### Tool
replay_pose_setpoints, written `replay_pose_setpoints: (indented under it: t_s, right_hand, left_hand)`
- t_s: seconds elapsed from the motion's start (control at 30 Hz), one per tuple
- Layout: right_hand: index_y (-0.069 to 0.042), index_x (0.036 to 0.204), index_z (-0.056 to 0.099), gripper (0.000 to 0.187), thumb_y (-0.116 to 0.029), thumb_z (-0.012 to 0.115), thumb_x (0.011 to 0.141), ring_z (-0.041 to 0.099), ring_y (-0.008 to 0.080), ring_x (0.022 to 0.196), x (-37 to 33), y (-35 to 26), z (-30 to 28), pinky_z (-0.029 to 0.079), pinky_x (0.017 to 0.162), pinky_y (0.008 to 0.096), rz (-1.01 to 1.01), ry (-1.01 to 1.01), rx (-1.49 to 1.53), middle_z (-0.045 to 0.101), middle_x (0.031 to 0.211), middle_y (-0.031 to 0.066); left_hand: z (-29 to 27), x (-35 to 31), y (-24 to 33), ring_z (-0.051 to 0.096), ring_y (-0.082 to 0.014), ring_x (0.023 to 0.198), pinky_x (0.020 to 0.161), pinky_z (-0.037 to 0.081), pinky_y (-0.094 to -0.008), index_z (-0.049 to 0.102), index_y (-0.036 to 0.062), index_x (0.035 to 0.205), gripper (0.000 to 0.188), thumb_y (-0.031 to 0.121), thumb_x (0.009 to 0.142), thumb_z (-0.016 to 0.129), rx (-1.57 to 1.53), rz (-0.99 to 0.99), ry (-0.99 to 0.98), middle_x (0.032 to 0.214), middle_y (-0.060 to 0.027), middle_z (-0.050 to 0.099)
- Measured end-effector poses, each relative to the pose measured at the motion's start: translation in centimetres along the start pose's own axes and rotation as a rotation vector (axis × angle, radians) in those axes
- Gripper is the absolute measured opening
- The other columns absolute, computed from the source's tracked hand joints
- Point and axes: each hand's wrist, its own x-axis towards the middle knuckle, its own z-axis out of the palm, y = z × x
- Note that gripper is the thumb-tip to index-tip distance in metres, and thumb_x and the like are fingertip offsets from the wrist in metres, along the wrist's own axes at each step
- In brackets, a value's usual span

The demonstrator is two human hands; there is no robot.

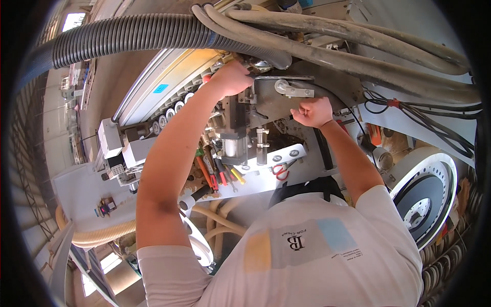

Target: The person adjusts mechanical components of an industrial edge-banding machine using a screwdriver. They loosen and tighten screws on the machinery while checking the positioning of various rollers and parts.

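Observation:
My left hand [232, 79] reaches into the machine beside a row of rollers [170, 113]. Its fingers are curled; what they grip is hidden, though a small red spot shows at the thumb side. My right hand [313, 111] is closed just below a light metal bracket with a round end [296, 90], over a brown metal plate [268, 100]. Whatever lies in its fingers is too small to make out. Between my hands stands a dark unit with a silver cylinder [231, 148]. A flat metal bar [284, 78] runs right of my left hand.
A ribbed black hose [128, 38] and dusty grey hoses [348, 53] cross above my hands. Pliers and other hand tools [217, 171] and red-handled scissors [280, 172] lie on the near ledge. A large white wheel [445, 169] stands at right, below black cables [434, 117].

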Motion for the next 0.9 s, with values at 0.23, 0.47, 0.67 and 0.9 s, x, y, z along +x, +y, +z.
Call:
replay_pose_setpoints:
  t_s: [0.23,0.47,0.67,0.9]
  right_hand:
    - [-0.017,0.051,0.048,0.047,-0.041,0.079,0.076,0.056,0.0276,0.047,-0.2,0.5,0.0,0.04,0.045,0.0392,-0.012,0.021,-0.001,0.055,0.05,-0.0006]
    - [-0.017,0.051,0.048,0.046,-0.04,0.08,0.075,0.054,0.0291,0.046,-0.3,0.6,-0.2,0.04,0.044,0.0397,-0.032,0.022,-0.003,0.054,0.052,0.0003]
    - [-0.017,0.051,0.048,0.046,-0.041,0.081,0.074,0.056,0.0286,0.047,0.0,0.4,-0.1,0.041,0.044,0.04,-0.05,0.053,-0.001,0.055,0.052,0.0001]
    - [-0.017,0.051,0.048,0.046,-0.04,0.081,0.073,0.057,0.0283,0.047,-0.2,0.5,-0.1,0.042,0.044,0.0401,-0.024,0.023,-0.025,0.056,0.052,0.0]
  left_hand:
    - [-0.2,-1.2,-0.5,0.069,-0.0319,0.107,0.093,0.045,-0.0533,0.075,0.0208,0.123,0.041,0.042,0.09,0.066,0.02,0.009,0.02,0.108,-0.0072,0.076]
    - [1.4,-4.2,-1.2,0.07,-0.0315,0.106,0.095,0.051,-0.0455,0.073,0.0168,0.13,0.043,0.035,0.093,0.065,0.151,0.169,0.304,0.111,-0.0104,0.076]
    - [1.5,-3.7,-1.0,0.071,-0.0302,0.105,0.094,0.051,-0.0487,0.073,0.0197,0.129,0.039,0.035,0.096,0.062,0.252,0.171,0.29,0.111,-0.0091,0.076]
    - [2.2,-2.1,-0.6,0.073,-0.0308,0.096,0.08,0.052,-0.0595,0.071,0.0226,0.133,0.04,0.033,0.096,0.059,0.406,0.205,0.294,0.104,-0.0093,0.077]
